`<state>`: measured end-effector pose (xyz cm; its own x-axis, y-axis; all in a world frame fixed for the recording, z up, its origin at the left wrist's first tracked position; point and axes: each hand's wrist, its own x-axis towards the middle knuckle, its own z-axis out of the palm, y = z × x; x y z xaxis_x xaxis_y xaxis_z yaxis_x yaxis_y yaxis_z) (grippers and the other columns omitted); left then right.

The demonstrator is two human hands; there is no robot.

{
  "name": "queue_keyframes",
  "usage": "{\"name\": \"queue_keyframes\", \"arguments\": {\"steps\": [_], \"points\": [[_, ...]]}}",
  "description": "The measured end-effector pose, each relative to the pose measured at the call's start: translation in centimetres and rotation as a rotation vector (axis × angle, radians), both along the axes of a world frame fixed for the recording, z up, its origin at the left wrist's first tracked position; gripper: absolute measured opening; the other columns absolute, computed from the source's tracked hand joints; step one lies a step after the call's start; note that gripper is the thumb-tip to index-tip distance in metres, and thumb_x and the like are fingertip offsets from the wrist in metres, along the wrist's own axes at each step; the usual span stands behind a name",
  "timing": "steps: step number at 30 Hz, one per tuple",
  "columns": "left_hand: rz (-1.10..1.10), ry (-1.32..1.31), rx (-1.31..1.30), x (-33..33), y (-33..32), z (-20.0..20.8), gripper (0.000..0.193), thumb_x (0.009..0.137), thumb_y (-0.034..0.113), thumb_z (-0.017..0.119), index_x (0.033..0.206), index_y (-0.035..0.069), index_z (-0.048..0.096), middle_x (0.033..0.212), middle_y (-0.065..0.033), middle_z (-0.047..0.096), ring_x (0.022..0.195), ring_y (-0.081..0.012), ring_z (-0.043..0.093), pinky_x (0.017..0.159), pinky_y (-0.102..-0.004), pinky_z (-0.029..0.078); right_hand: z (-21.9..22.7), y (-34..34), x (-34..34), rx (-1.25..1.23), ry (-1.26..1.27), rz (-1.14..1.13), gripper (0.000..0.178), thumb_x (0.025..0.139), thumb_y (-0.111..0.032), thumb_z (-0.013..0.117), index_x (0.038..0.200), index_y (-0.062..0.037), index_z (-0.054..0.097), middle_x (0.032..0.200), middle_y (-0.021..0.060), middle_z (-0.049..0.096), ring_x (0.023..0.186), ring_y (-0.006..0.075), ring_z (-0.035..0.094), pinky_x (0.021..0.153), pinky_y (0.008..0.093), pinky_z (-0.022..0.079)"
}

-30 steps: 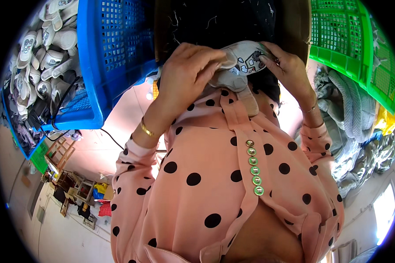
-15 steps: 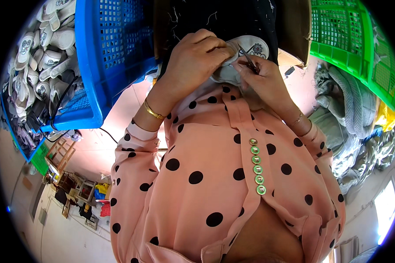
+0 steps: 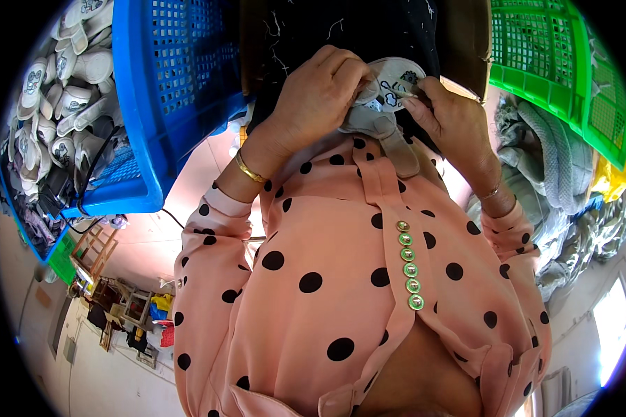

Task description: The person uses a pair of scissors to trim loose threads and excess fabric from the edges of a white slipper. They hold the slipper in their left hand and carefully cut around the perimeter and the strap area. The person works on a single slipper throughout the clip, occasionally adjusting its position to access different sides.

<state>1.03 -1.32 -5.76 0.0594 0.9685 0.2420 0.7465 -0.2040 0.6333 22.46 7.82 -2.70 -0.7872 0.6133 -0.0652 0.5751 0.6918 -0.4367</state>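
Note:
In front of my lap, my left hand is closed on a small white shoe, its fingers gripping the upper edge. The shoe's pale insole bears a dark flower-like drawing, and a beige strap-like part hangs down toward my shirt. On the shoe's other side, my right hand has thumb and forefinger pinched together by the insole's edge. What lies between those fingertips is too small to make out. No scissors show; the inside of the right palm is hidden.
A blue plastic crate stands at the left, beside a heap of similar white shoes. At the right are a green crate and grey padded material. Dark cloth with loose threads covers my lap. A black cable hangs by the blue crate.
My right hand has shifted right and turned, and the dark scissors seen in it before are out of sight. The insole drawing shows more fully, and the strap-like part now hangs in view.

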Motion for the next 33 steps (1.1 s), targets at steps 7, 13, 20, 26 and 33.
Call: {"name": "queue_keyframes", "arguments": {"steps": [7,13,20,26,33], "points": [[-0.078,-0.021,0.028,-1.1,-0.4,0.5,0.018,0.08,0.009,0.072,0.097,0.009,0.067,0.095,-0.0028,0.066,0.087,-0.0218,0.064,0.071,-0.0316,0.054,0.9,1.3,-0.6,-0.136,-0.055,0.103,0.045,0.091,-0.047,0.06,0.078,-0.004,0.058,0.056,0.0108,0.057,0.052,0.0288,0.059,0.049,0.0373,0.044],[-0.03,-0.141,-0.101,-1.9,-0.3,1.0,0.026,0.083,0.009,0.072,0.107,0.006,0.067,0.105,-0.0067,0.067,0.091,-0.0244,0.065,0.08,-0.0312,0.054,0.5,-1.7,-1.4,-0.819,0.215,-0.184,0.044,0.093,-0.038,0.064,0.099,0.0052,0.061,0.065,0.0104,0.059,0.059,0.0172,0.058,0.056,0.0291,0.045],[0.028,-0.488,-0.551,-2.6,0.3,0.7,0.04,0.089,0.011,0.069,0.127,0.002,0.059,0.112,-0.0133,0.067,0.101,-0.0187,0.065,0.086,-0.0294,0.052,-0.5,-3.5,-2.4,-1.072,0.29,-0.432,0.036,0.095,-0.027,0.064,0.108,0.0072,0.062,0.06,0.0036,0.058,0.054,0.0057,0.053,0.054,0.0217,0.043],[-0.029,-0.486,-0.625,-2.9,1.7,0.9,0.032,0.087,0.012,0.07,0.117,0.002,0.066,0.106,-0.0108,0.069,0.094,-0.0167,0.067,0.081,-0.0266,0.052,-0.7,-3.4,-2.3,-1.062,0.276,-0.462,0.03,0.097,-0.023,0.06,0.106,0.0062,0.063,0.059,0.0014,0.057,0.053,0.0045,0.052,0.052,0.0215,0.042],[0.072,-0.567,-0.603,-2.4,1.5,0.5,0.018,0.086,0.011,0.072,0.101,0.002,0.072,0.094,-0.0068,0.072,0.086,-0.0132,0.067,0.077,-0.025,0.052,-0.8,-2.8,-2.0,-1.036,0.269,-0.396,0.029,0.099,-0.025,0.058,0.102,0.0028,0.066,0.058,0.0016,0.058,0.054,0.0044,0.053,0.051,0.0213,0.042]]}}
